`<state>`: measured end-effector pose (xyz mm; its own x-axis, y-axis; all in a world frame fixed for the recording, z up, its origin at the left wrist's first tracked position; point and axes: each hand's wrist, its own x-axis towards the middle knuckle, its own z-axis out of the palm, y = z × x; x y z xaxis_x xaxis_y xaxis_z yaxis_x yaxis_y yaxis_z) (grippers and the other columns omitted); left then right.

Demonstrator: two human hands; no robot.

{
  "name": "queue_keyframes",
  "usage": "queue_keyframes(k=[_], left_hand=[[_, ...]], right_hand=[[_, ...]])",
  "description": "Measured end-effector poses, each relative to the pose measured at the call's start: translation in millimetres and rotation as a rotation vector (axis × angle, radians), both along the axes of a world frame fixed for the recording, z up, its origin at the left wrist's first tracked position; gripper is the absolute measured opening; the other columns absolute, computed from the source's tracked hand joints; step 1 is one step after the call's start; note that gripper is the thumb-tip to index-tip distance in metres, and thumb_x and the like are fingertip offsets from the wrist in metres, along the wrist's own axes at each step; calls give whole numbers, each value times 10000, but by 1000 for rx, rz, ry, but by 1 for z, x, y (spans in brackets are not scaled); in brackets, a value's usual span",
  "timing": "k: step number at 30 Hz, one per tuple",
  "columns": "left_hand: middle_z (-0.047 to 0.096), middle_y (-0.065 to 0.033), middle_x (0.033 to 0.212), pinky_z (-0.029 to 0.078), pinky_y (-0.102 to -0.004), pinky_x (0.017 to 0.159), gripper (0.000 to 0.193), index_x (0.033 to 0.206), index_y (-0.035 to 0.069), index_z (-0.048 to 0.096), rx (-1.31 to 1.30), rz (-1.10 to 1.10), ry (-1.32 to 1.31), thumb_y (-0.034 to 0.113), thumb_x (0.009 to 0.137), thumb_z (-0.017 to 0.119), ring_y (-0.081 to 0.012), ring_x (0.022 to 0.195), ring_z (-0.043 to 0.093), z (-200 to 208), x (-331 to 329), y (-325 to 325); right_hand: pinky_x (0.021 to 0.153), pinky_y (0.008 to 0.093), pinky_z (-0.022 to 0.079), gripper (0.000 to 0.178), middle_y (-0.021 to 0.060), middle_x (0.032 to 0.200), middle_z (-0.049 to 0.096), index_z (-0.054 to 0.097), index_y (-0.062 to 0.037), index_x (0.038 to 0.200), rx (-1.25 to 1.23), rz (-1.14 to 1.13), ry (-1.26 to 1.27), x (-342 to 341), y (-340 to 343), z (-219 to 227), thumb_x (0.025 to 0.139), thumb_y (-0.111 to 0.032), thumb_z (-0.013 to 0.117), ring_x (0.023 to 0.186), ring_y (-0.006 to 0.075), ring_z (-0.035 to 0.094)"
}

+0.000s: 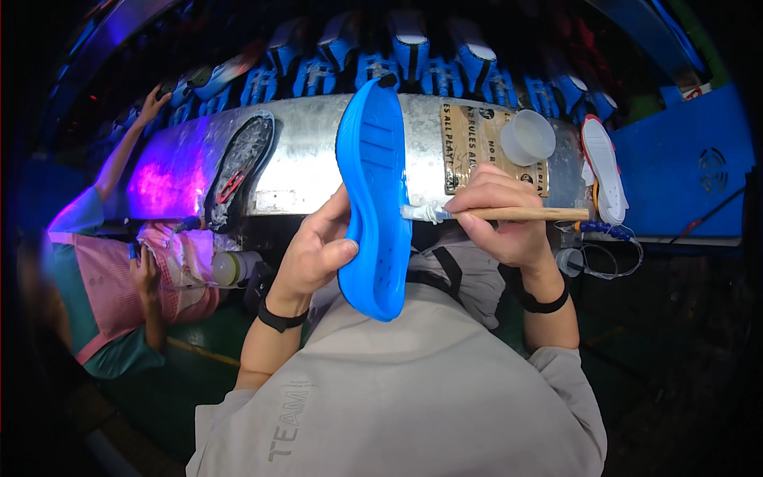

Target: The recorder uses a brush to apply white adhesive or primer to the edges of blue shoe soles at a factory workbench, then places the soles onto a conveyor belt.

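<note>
The left hand (314, 250) comes up from the lower left with the forearm bent inward, its fingers grasping the blue shoe sole (372, 230) by its left edge; the thumb lies across the rim and points right. The sole stands lengthwise in front of the chest, its hollow inner face turned up and to the right, its far end reaching over the metal desk (310, 131).

The right hand (502, 215) has its palm side down and knuckles toward the desk, the fingers clenched around the wooden handle of a brush (548, 215). The handle lies nearly level, and the white-coated bristles touch the right rim of the sole. Each wrist wears 1 black band.

Writing shows in 2 places: bold dark capitals with round emblems on the brown cardboard (461, 151) under a translucent cup (528, 137), and large outlined letters running sideways on the grey shirt (413, 381). On the desk, a black sole (241, 167) lies to the left and a white-and-red sole (606, 167) to the right.
</note>
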<state>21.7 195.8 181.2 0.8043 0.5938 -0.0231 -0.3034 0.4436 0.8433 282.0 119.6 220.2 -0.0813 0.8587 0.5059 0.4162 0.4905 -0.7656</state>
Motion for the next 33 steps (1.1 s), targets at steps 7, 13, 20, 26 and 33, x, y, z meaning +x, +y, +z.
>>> queue_keyframes(k=[7,13,20,26,33], left_hand=[[504,-181,1451,455,-384,1086,919,1583,-36,208,23,64,13,359,898,677,-259,1285,564,7,5,9],[407,-153,1546,416,-418,1130,827,1614,19,99,-123,105,-64,374,1009,537,-265,1352,506,-14,0,9],[497,-143,1470,450,-381,1083,768,1598,35,219,39,-9,-104,423,992,489,-237,1249,576,79,-3,60],[511,-374,1301,528,-520,999,593,1365,-95,404,94,122,-655,407,1059,333,-438,1196,575,207,45,241],[716,-213,1010,605,-430,732,430,1219,-58,631,893,1190,86,297,978,613,-306,875,715,227,50,285]], right_hand=[[621,332,441,73,74,714,662,725,-11,821,23,24,9,-1,1,4,753,-28,708,637,207,565],[595,328,435,114,91,701,623,726,3,844,59,-184,202,8,-21,-6,758,-58,682,636,233,551],[687,297,450,133,74,750,619,698,25,902,-54,-255,441,12,-43,-28,845,-90,664,724,175,566],[696,290,441,141,72,757,618,703,22,925,-101,-244,454,14,-36,-36,858,-98,672,736,164,561],[681,271,431,124,69,764,608,699,30,917,-137,-280,495,20,-50,-41,854,-72,664,718,144,553]])
